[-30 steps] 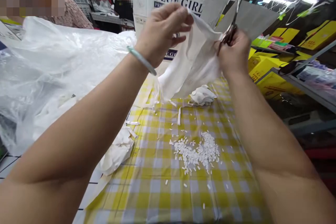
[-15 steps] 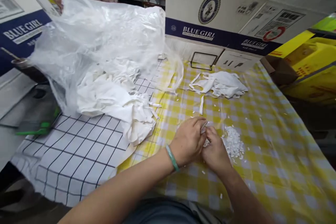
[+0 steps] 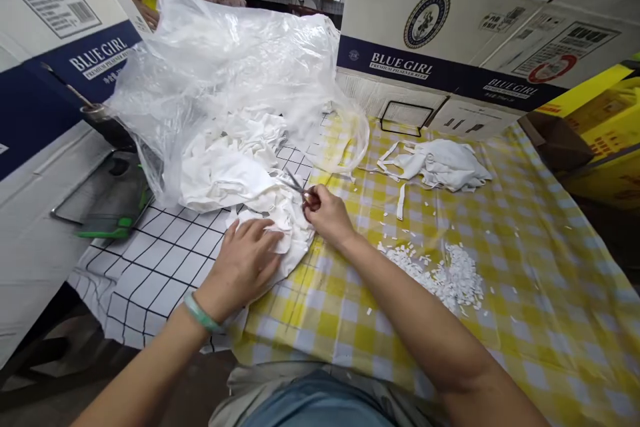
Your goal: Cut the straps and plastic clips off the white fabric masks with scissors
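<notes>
On the left half of the bench [image 3: 530, 227], beside the seam where a black-gridded white cloth [image 3: 145, 273] is meeting a yellow-checked cover [image 3: 560, 293], a heap of white fabric pieces [image 3: 220, 180] is lying crumpled, partly tucked under a large clear plastic bag [image 3: 240, 47]. The two hands are working apart from each other at the near edge of this heap. The left hand [image 3: 247, 257], with a pale green bangle [image 3: 201, 312] around its wrist, is resting palm down on the fabric with its fingers somewhat spread; whether they are pinching any cloth, I cannot tell. The right hand [image 3: 327, 213] is gripping a pair of scissors [image 3: 295, 181] by the handles, and the blades are pointing away over the heap.

Under and beside the right forearm, many small white clippings [image 3: 460, 277] are lying in a loose pile, with stray bits scattering around it. Farther back, a narrow white strip [image 3: 401, 202] is lying by itself, and beyond it a white fabric bundle [image 3: 453, 163] is sitting with thin straps trailing leftward. A black wire frame [image 3: 406, 119] is standing near the printed carton [image 3: 400, 20] at the rear. Another carton [image 3: 50, 20] is rising at far left, where a dark cup [image 3: 105, 123] is holding a thin stick. Two other people are showing in part behind the bag.
</notes>
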Available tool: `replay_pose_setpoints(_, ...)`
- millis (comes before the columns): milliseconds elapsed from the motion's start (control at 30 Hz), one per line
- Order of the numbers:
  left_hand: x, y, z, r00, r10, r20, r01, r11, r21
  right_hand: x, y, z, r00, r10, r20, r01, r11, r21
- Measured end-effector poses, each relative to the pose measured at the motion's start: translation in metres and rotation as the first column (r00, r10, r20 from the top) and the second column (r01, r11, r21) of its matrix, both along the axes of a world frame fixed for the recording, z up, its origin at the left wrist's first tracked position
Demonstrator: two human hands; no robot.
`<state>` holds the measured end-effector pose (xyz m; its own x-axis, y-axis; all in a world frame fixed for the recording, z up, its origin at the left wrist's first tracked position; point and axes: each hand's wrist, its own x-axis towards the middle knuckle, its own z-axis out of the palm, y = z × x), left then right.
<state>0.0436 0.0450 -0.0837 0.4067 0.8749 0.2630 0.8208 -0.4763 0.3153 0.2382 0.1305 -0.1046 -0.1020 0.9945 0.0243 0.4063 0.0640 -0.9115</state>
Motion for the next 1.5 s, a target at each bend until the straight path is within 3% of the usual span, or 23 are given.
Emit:
replay_pose_setpoints(67, 0.015, -0.017, 0.009, 0.968, 0.058, 0.246, -0.057, 0.998, -0.01, 0.015, -0.008, 0.012, 0.999, -0.03, -0.044, 0.03, 1.0, -0.005)
replay_pose_setpoints(133, 0.034, -0.026, 0.017, 0.858, 0.08, 0.508, 0.015, 0.983, -0.182, 0.037, -0.025, 0.026, 0.99, -0.043, -0.132, 0.04, 0.999, -0.022)
replay_pose_setpoints(200, 0.05, -0.02, 0.017, 0.778, 0.113, 0.618, 0.075, 0.96, -0.269, 0.054, -0.043, 0.037, 0.974, -0.031, -0.225, 0.022, 0.999, -0.042)
replay_pose_setpoints(233, 0.054, -0.011, 0.015, 0.771, 0.133, 0.623, 0.034, 0.968, -0.248, 0.059, -0.051, 0.039, 0.971, -0.023, -0.237, 0.013, 0.999, -0.046)
replay_pose_setpoints(300, 0.047, 0.02, 0.007, 0.79, 0.196, 0.581, -0.176, 0.98, -0.091, 0.06, -0.062, 0.037, 0.984, -0.02, -0.179, 0.012, 0.999, -0.042)
replay_pose_setpoints(400, 0.003, 0.076, 0.006, 0.84, 0.27, 0.47, -0.305, 0.952, -0.002, 0.054, -0.066, 0.028, 0.995, -0.03, -0.091, 0.028, 0.999, -0.028)
replay_pose_setpoints(533, -0.046, 0.114, 0.046, 0.873, 0.207, 0.442, -0.249, 0.968, 0.04, 0.05, -0.06, 0.03, 0.996, -0.024, -0.09, 0.023, 1.0, -0.016)
replay_pose_setpoints(633, -0.02, 0.104, 0.079, 0.845, 0.122, 0.521, -0.223, 0.965, 0.135, 0.051, -0.055, 0.04, 0.979, -0.059, -0.193, 0.066, 0.997, 0.029)
replay_pose_setpoints(700, 0.023, 0.085, 0.085, 0.847, 0.015, 0.531, -0.107, 0.984, 0.143, 0.053, -0.053, 0.044, 0.931, -0.11, -0.347, 0.138, 0.989, 0.058)
replay_pose_setpoints(733, 0.045, 0.073, 0.082, 0.859, -0.06, 0.509, 0.003, 0.994, 0.111, 0.055, -0.053, 0.044, 0.898, -0.142, -0.416, 0.182, 0.982, 0.058)
replay_pose_setpoints(800, 0.079, 0.049, 0.066, 0.889, -0.224, 0.4, 0.288, 0.952, -0.105, 0.063, -0.057, 0.037, 0.849, -0.216, -0.481, 0.254, 0.967, 0.013)
replay_pose_setpoints(867, 0.09, 0.029, 0.044, 0.889, -0.271, 0.369, 0.367, 0.904, -0.22, 0.076, -0.066, 0.023, 0.851, -0.276, -0.447, 0.276, 0.959, -0.067)
replay_pose_setpoints(967, 0.062, 0.015, 0.02, 0.909, -0.166, 0.381, 0.3, 0.897, -0.325, 0.098, -0.087, -0.004, 0.877, -0.323, -0.356, 0.285, 0.946, -0.156)
replay_pose_setpoints(1033, 0.034, 0.014, 0.014, 0.93, 0.029, 0.367, 0.109, 0.93, -0.35, 0.109, -0.102, -0.017, 0.878, -0.354, -0.32, 0.317, 0.934, -0.163)
replay_pose_setpoints(1100, 0.019, 0.016, 0.011, 0.939, 0.144, 0.312, -0.052, 0.957, -0.284, 0.114, -0.113, -0.023, 0.878, -0.382, -0.289, 0.35, 0.923, -0.157)
replay_pose_setpoints(1167, 0.021, 0.019, 0.007, 0.975, 0.094, 0.202, -0.063, 0.986, -0.155, 0.113, -0.119, -0.021, 0.899, -0.374, -0.226, 0.354, 0.927, -0.125)
replay_pose_setpoints(1267, 0.046, 0.027, -0.001, 0.994, -0.105, 0.029, 0.107, 0.991, -0.074, 0.105, -0.118, -0.013, 0.94, -0.317, -0.127, 0.311, 0.948, -0.059)
replay_pose_setpoints(1367, 0.065, 0.047, -0.003, 0.98, -0.191, 0.048, 0.194, 0.978, -0.081, 0.098, -0.107, -0.008, 0.957, -0.282, -0.068, 0.28, 0.959, -0.035)
replay_pose_setpoints(1433, 0.065, 0.066, 0.002, 0.983, -0.126, 0.134, 0.138, 0.987, -0.084, 0.097, -0.094, -0.009, 0.958, -0.285, 0.006, 0.285, 0.958, -0.018)
replay_pose_setpoints(1500, 0.057, 0.081, 0.01, 0.972, 0.019, 0.236, 0.005, 0.995, -0.101, 0.098, -0.079, -0.012, 0.954, -0.291, 0.068, 0.291, 0.957, -0.002)
